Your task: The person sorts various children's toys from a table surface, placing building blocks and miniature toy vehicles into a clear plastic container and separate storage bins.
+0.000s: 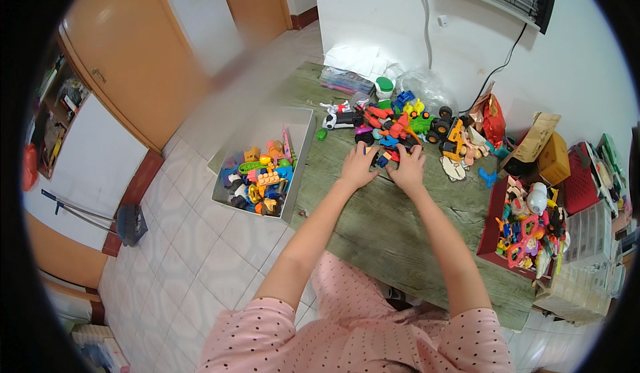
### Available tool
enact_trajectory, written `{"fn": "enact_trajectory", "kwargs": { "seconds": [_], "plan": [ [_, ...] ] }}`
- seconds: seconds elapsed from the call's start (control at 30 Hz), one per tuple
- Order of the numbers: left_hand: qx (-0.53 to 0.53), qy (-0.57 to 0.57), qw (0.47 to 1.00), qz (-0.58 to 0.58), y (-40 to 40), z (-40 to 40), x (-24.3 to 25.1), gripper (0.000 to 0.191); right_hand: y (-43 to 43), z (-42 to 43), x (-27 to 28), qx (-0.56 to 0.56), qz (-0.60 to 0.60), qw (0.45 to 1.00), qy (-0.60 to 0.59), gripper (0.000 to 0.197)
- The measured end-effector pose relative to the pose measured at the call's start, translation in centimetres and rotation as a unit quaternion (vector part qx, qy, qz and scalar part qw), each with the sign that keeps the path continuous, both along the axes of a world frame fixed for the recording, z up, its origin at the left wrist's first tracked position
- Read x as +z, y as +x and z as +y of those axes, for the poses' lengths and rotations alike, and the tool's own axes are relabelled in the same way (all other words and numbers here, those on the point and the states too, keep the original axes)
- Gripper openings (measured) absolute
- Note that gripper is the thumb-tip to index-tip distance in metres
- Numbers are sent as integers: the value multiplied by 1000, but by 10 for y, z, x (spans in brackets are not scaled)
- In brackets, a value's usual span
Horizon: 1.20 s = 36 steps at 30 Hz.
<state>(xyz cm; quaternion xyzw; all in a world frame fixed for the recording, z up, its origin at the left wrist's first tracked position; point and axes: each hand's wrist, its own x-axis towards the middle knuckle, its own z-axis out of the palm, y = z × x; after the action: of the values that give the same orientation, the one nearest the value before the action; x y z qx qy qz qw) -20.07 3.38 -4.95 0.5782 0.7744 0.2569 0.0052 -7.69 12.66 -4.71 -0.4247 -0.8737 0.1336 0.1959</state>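
Both my hands reach to the near edge of a pile of mixed plastic toys on a green wood-grain table (370,223). My left hand (359,167) rests with bent fingers at the pile's left front. My right hand (407,167) lies just to its right, fingers curled over small toys. Between them sit small dark blue and red pieces (384,159); whether either hand grips one cannot be told. Behind my hands lie red toy figures (377,115), a green toy vehicle (421,123) and a yellow toy truck (453,140) with black wheels.
A white box (300,173) of toys and blocks stands at the table's left edge, a red box (492,218) of toys at the right. A blue toy (487,177) lies near the red box. Clear plastic bags (425,85) and a paper-topped plastic case (346,80) are at the back.
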Motion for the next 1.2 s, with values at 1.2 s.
{"fn": "enact_trajectory", "kwargs": {
  "seconds": [1.2],
  "plan": [
    [15,12,995,-101,10,-12,-5,36,8,-4,-20,119,-32,992,29,55]
  ]
}}
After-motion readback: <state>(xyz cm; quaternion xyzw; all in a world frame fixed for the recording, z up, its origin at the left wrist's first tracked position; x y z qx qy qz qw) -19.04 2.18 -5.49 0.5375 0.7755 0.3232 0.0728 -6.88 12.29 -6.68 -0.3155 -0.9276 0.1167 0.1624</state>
